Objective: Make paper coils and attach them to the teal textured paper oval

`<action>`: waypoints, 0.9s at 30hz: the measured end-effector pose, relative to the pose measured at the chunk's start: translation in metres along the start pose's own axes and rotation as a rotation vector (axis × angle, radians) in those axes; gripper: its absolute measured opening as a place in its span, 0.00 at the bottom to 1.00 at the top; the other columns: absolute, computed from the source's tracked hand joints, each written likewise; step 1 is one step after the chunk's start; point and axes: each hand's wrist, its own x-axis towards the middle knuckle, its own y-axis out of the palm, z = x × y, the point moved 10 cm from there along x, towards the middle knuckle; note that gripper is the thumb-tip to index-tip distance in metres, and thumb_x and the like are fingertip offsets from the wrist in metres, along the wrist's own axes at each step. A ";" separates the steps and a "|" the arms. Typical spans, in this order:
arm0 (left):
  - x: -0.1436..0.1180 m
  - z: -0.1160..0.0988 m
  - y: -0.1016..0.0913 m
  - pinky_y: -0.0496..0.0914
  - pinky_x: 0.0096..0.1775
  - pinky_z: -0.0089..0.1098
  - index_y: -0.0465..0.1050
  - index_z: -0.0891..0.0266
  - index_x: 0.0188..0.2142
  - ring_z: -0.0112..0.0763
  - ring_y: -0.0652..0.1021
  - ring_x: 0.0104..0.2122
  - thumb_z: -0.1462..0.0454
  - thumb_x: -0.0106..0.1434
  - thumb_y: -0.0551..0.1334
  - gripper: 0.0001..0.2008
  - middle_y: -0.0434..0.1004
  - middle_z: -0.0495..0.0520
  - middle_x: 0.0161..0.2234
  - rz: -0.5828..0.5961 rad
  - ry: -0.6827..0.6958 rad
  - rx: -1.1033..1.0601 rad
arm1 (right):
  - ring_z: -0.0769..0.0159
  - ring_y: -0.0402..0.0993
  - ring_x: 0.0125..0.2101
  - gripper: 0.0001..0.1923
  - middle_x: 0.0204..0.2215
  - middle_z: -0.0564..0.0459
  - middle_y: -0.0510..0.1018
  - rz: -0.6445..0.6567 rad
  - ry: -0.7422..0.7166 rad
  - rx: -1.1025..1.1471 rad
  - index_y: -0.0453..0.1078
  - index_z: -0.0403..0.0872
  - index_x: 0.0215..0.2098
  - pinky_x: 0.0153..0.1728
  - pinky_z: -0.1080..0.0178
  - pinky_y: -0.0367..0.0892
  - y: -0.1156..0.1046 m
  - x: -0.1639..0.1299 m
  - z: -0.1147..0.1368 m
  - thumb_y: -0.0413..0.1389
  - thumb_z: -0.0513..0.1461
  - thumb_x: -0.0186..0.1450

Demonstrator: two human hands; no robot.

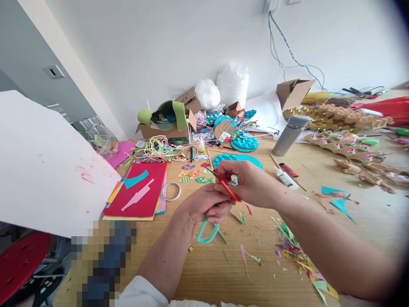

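My right hand [252, 183] grips red-handled scissors [223, 182], their blades pointing left and away over the wooden table [223, 273]. Just below them my left hand [204, 204] pinches a curved teal paper strip [207, 232] that loops down toward the table. Both hands meet near the table's middle. Small paper fish cut-outs [194, 175] lie just beyond the hands, next to a teal paper disc [238, 161].
A stack of coloured paper sheets [140, 192] with a red top lies left, beside a tape ring [171, 191]. A large white sheet [41, 166] leans at far left. Paper scraps [297, 251] litter the right front. A grey flask [290, 135], glue tube [285, 177], cardboard boxes and egg-carton crafts [345, 117] crowd the back.
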 end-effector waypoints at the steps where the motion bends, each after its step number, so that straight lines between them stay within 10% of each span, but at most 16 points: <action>1: 0.000 -0.004 -0.001 0.52 0.13 0.22 0.67 0.64 0.26 0.18 0.53 0.09 0.55 0.58 0.65 0.15 0.55 0.39 0.09 -0.007 0.036 0.001 | 0.70 0.61 0.25 0.05 0.23 0.57 0.69 -0.014 0.004 0.017 0.63 0.46 0.26 0.24 0.66 0.55 -0.002 0.001 -0.001 0.56 0.38 0.57; 9: -0.003 -0.026 -0.008 0.61 0.19 0.25 0.68 0.66 0.35 0.22 0.66 0.17 0.53 0.61 0.62 0.16 0.75 0.54 0.24 -0.098 0.234 -0.048 | 0.72 0.62 0.21 0.11 0.20 0.58 0.70 -0.092 0.043 0.226 0.62 0.47 0.24 0.21 0.67 0.55 -0.021 0.009 -0.016 0.61 0.39 0.53; 27: -0.012 -0.019 -0.009 0.62 0.20 0.26 0.78 0.70 0.38 0.20 0.62 0.14 0.55 0.64 0.61 0.17 0.61 0.45 0.15 -0.037 0.147 0.116 | 0.73 0.62 0.20 0.18 0.19 0.60 0.69 -0.069 0.186 0.501 0.66 0.45 0.24 0.21 0.67 0.58 -0.020 0.009 -0.020 0.70 0.43 0.46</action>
